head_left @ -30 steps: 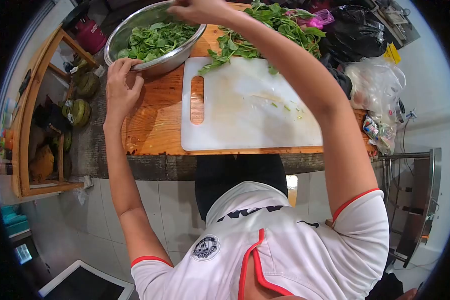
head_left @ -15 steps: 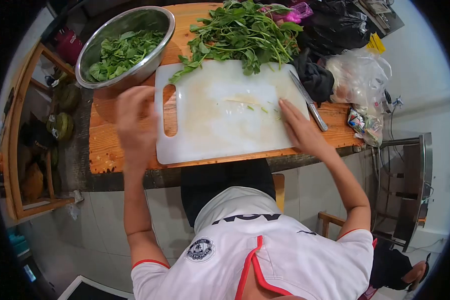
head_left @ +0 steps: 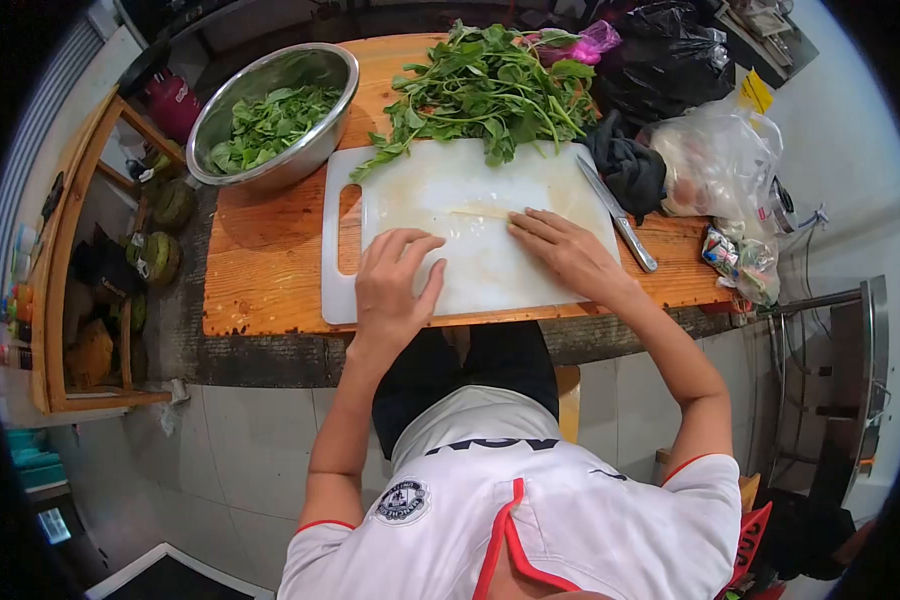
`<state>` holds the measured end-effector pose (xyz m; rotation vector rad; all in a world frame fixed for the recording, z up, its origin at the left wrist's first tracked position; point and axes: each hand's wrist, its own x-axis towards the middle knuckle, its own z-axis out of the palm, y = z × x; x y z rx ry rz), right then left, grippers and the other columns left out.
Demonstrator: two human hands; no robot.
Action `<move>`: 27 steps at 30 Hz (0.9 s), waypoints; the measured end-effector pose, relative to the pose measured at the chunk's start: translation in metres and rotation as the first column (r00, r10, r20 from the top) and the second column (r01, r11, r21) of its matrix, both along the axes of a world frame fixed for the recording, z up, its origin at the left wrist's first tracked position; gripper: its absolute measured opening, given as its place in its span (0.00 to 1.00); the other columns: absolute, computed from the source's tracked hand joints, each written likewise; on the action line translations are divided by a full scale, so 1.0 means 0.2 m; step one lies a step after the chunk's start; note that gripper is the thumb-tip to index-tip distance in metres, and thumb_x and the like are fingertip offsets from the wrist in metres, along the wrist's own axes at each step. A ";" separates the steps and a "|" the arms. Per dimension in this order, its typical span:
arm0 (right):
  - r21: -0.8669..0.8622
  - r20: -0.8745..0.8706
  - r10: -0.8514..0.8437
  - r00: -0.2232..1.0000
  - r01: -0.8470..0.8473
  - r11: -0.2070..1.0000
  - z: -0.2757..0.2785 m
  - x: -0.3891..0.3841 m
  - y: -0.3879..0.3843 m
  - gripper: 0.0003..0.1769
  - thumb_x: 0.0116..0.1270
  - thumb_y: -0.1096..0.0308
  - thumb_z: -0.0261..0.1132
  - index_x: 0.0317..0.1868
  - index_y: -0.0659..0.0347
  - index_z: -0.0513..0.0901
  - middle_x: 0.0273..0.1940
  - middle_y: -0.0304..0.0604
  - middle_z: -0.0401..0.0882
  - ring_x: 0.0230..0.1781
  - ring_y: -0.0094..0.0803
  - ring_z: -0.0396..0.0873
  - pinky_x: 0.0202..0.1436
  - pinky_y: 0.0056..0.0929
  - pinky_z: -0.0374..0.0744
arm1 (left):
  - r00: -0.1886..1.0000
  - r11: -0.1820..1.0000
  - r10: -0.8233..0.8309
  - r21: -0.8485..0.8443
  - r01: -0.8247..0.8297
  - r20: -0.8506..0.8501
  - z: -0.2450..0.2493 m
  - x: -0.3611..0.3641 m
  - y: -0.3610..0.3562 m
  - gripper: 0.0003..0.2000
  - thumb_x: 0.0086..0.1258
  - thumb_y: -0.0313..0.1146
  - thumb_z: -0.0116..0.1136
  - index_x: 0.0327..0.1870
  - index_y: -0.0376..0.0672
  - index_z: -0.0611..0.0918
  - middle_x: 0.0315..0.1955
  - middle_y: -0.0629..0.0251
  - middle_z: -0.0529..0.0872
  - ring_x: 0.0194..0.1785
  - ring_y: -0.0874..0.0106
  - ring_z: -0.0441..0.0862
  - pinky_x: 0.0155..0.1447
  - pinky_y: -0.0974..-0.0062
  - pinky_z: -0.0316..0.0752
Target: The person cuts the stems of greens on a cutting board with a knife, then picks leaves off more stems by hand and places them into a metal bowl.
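Observation:
My right hand (head_left: 567, 252) lies flat on the white cutting board (head_left: 470, 285), fingers stretched toward its middle. My left hand (head_left: 398, 278) is over the board's left part, its fingers slightly bent and the thumb held apart, with nothing in it. A gap of bare board separates the two hands. To the right, a knife (head_left: 620, 217) with a metal blade rests along the board's edge. Beyond the board is a heap of leafy green stems (head_left: 490, 90), some overlapping its far edge. A steel bowl (head_left: 320, 140) holding picked green leaves (head_left: 275, 125) stands at the far left.
Black plastic bags (head_left: 660, 60), a dark cloth (head_left: 628, 170) and a clear plastic bag (head_left: 715, 150) crowd the right side of the wooden table (head_left: 270, 285). A pink bag (head_left: 595, 42) sits behind the greens. A wooden shelf frame (head_left: 45, 330) stands left.
My left hand has come from the left of the board onto it. My right hand has slid left toward the middle. The small green bits seen there before no longer show.

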<state>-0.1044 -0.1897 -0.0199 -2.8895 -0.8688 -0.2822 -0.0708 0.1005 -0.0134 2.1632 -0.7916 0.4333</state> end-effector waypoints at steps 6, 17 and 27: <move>0.101 -0.043 -0.030 0.999 0.035 0.994 0.07 -0.13 -0.10 0.20 0.63 0.75 0.63 0.57 0.67 0.84 0.60 0.52 0.82 0.60 0.47 0.81 0.64 0.38 0.81 | 0.974 0.964 0.228 -0.146 -0.224 0.010 -0.09 -0.07 0.15 0.08 0.65 0.21 0.67 0.44 0.40 0.86 0.42 0.60 0.87 0.51 0.60 0.84 0.56 0.64 0.77; 0.344 -0.238 -0.145 0.960 0.223 0.912 0.12 -0.06 -0.06 0.14 0.60 0.82 0.67 0.47 0.68 0.87 0.47 0.49 0.81 0.46 0.44 0.85 0.52 0.36 0.83 | 0.940 0.948 0.310 -0.121 -0.294 0.140 -0.24 -0.09 0.19 0.10 0.60 0.20 0.67 0.41 0.44 0.87 0.41 0.62 0.89 0.53 0.60 0.85 0.57 0.63 0.79; 0.574 -0.333 -0.329 0.884 0.467 0.672 0.05 0.00 -0.15 0.11 0.67 0.70 0.70 0.46 0.66 0.90 0.35 0.44 0.90 0.33 0.25 0.83 0.40 0.25 0.80 | 0.908 0.938 0.342 -0.136 -0.318 0.242 -0.30 -0.08 0.19 0.08 0.61 0.22 0.65 0.40 0.44 0.88 0.39 0.63 0.90 0.50 0.61 0.87 0.56 0.63 0.80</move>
